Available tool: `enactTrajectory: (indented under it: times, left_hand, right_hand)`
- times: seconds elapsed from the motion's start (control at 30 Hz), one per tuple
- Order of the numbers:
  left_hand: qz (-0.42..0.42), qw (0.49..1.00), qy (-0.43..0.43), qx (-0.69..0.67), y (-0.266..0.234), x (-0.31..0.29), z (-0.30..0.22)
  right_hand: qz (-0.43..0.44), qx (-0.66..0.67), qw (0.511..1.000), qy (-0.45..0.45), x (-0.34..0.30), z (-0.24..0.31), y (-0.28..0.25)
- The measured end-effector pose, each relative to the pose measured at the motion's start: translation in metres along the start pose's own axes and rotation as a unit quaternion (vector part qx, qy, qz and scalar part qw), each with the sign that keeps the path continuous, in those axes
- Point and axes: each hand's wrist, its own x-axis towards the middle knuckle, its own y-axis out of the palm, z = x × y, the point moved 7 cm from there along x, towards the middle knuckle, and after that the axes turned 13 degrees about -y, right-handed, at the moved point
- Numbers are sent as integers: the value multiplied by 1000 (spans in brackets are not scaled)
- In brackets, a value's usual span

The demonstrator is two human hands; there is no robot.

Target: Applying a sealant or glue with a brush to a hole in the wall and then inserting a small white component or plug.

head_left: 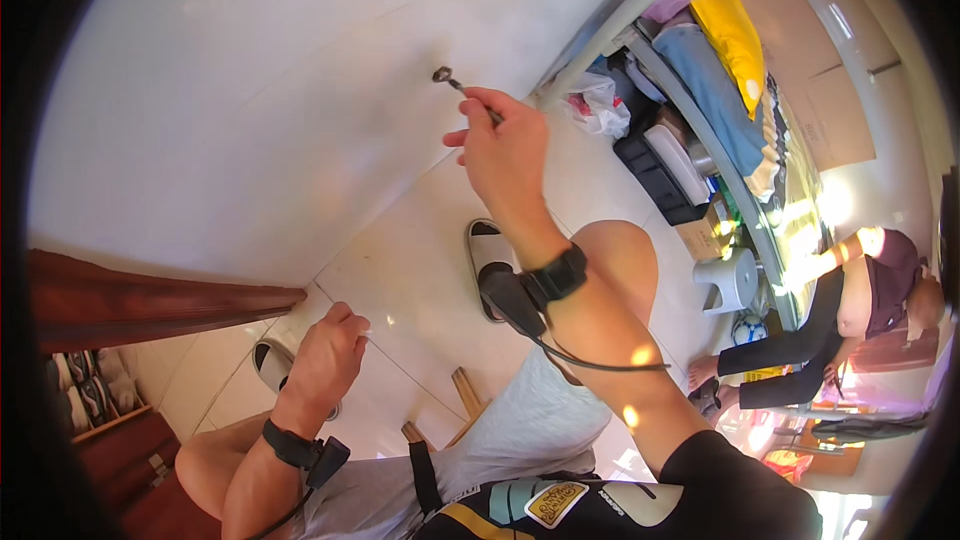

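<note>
My right hand (pixel 503 145) is raised in front of the white wall (pixel 250 90), its fingers closed round a slim dark-handled tool (pixel 456 85). The tool has a small rounded, dark metal head; its exact kind is too small to tell. That head is close to the wall, near a faint dark smudge, and I cannot tell if they touch. Lower down on the left, my left hand (pixel 325 362) is closed over my knee. A bit of something small and white (pixel 364 327) shows at its fingertips. Black bands with cables circle both wrists.
A reddish-brown wooden door frame (pixel 170 300) and a shoe rack (pixel 95 390) stand at left. On the right are a bed frame (pixel 700 120) with bedding, a black crate (pixel 655 175) and a grey stool (pixel 730 280). Another person (pixel 850 315) sits there on the bed.
</note>
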Motion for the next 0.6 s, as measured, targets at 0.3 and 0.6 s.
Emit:
enactTrajectory:
  times: [0.3, 0.6]
  left_hand:
    - [0, 1000, -8, -1, 2, 1, 3]
    - [8, 1000, 2, 7, 10, 0, 6]
  right_hand:
    - [-8, 108, 993, 46, 0, -1, 3]
    - [-23, 155, 987, 48, 1, 5, -6]
